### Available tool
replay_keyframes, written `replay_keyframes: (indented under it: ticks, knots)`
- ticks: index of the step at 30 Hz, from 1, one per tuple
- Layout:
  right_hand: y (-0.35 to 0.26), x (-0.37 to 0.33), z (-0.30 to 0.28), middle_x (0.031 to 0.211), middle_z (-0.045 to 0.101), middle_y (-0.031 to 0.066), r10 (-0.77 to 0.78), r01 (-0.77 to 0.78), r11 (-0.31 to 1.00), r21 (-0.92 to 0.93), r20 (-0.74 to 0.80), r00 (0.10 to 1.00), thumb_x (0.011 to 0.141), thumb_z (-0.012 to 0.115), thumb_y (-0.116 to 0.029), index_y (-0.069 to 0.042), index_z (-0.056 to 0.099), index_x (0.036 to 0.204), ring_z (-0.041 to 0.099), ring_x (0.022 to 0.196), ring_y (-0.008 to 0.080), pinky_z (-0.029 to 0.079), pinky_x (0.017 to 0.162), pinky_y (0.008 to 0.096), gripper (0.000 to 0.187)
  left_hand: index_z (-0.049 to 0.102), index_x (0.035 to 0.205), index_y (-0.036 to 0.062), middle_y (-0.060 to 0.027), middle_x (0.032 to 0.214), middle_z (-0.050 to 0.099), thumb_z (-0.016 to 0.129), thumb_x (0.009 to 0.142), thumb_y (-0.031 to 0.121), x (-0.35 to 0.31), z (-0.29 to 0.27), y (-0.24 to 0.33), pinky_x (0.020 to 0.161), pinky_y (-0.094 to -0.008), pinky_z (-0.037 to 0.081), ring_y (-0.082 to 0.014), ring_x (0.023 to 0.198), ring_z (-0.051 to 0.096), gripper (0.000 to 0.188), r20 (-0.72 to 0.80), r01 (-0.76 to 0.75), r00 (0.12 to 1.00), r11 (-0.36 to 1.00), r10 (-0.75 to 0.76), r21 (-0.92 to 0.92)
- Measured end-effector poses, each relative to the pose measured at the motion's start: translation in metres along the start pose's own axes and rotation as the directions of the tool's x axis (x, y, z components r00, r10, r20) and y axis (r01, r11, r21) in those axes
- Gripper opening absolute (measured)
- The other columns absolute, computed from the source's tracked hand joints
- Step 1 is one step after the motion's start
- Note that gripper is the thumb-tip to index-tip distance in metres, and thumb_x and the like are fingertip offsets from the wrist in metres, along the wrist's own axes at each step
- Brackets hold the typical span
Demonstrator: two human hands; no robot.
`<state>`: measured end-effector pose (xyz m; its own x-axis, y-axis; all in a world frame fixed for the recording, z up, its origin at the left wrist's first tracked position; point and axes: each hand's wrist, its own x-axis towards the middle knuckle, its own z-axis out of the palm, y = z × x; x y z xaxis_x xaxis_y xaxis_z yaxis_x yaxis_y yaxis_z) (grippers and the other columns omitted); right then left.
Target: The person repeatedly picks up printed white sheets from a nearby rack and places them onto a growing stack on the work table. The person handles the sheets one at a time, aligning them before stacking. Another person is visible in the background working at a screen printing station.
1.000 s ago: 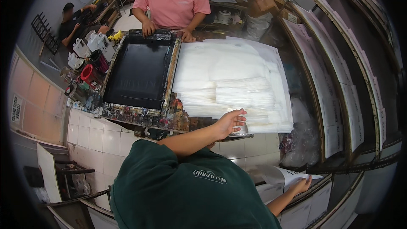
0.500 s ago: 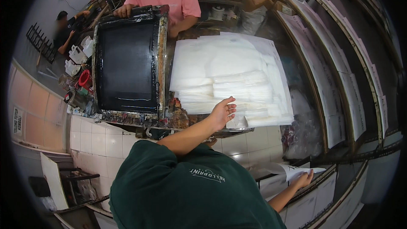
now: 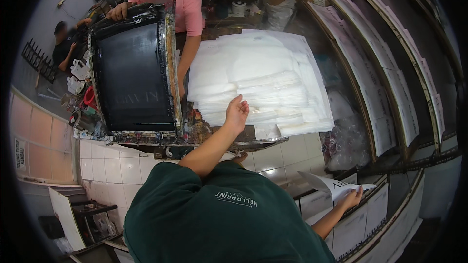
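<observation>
My left hand (image 3: 237, 115) hovers at the front edge of a large pile of thin white sheets (image 3: 253, 65). Its fingers are loosely bent and apart, with nothing in them. Down to the right, my right hand (image 3: 351, 198) grips one edge of a white printed sheet (image 3: 336, 187), which curls up at its free corner. That sheet is beside a slanted rack (image 3: 375, 234) lined with similar printed sheets. Left of the pile, a black screen-printing frame (image 3: 134, 73) stands tilted up; a co-worker's hand (image 3: 118, 11) is on its top edge.
The co-worker in a pink shirt (image 3: 187, 5) stands across the table, one arm reaching down between frame and pile. Tall racks of sheets (image 3: 363, 75) line the right side. Tubs and a red container (image 3: 89, 96) crowd the left. Another person (image 3: 63, 44) is at the far left.
My right hand has turned its sheet so more of the print shows. My left hand has shifted slightly left and up. The co-worker's arm has reached down beside the frame, which is tilted differently.
</observation>
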<state>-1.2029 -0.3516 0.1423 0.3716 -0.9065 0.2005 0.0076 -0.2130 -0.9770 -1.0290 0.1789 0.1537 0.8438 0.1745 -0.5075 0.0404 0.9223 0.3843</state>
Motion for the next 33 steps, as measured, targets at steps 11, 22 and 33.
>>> replay_keyframes:
  ticks: [11, 22, 33]
  knots:
    - [-0.033, -0.021, 0.002, 0.075, 0.050, 0.0009, 0.070, -0.071, 0.997, 0.006, 0.064, 0.995, 0.074, 0.040, 0.005, -0.005, 0.054, 0.114, 0.043, 0.055, 0.0086, 0.036, 0.048, 0.0215, 0.043, 0.046, 0.099, -0.0034, -0.0077, 0.087, 0.047, 0.073, 0.071, 0.041, 0.036, -0.026, 0.036, 0.067, -0.0168, 0.049, -0.0109, 0.073, 0.048, 0.060, -0.296, -0.348, 0.918, 0.894, 0.264, -0.282]
    - [-0.034, -0.046, 0.028, 0.082, 0.052, 0.0010, 0.102, -0.101, 0.995, -0.015, 0.115, 0.988, 0.074, 0.042, 0.005, -0.005, 0.055, 0.115, 0.045, 0.060, 0.0080, 0.039, 0.055, 0.0212, 0.043, 0.046, 0.106, -0.0019, -0.0091, 0.092, 0.047, 0.068, 0.077, 0.034, 0.099, -0.052, 0.040, 0.068, -0.0137, 0.051, -0.0118, 0.080, 0.052, 0.051, -0.128, -0.331, 0.944, 0.871, 0.305, -0.363]
    - [-0.096, -0.150, 0.012, 0.074, 0.055, 0.0014, -0.095, 0.065, 0.948, -0.312, -0.083, 0.992, 0.067, 0.042, 0.006, -0.002, 0.059, 0.112, 0.043, 0.060, 0.0076, 0.037, 0.053, 0.0226, 0.050, 0.049, 0.079, 0.0064, -0.0033, 0.074, 0.052, 0.050, 0.081, 0.019, 0.162, 0.028, 0.051, 0.055, -0.0169, 0.049, -0.0109, 0.061, 0.052, 0.013, 0.172, -0.160, 0.965, 0.963, 0.199, -0.215]
